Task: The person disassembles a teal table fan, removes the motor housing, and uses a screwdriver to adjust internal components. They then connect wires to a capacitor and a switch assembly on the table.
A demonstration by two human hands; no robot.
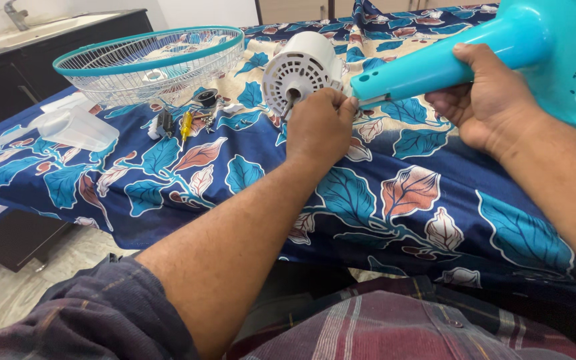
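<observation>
Turquoise fan stand [435,63] gripped by right hand [481,100]; left hand [318,130] pinching its tip.

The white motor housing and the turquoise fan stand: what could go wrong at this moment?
The left hand pinches at the joint between the white motor housing and the turquoise fan stand; fingers may get nipped. The right hand alone supports the stand, so it might slip. Small parts beside the yellow screwdriver could roll off.

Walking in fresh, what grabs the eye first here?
The turquoise fan stand at upper right, gripped by the right hand. Its narrow end meets the white fan motor housing at centre, where the left hand pinches something at the joint. At upper left a round wire fan guard lies on the blue leaf-patterned cloth.
</observation>
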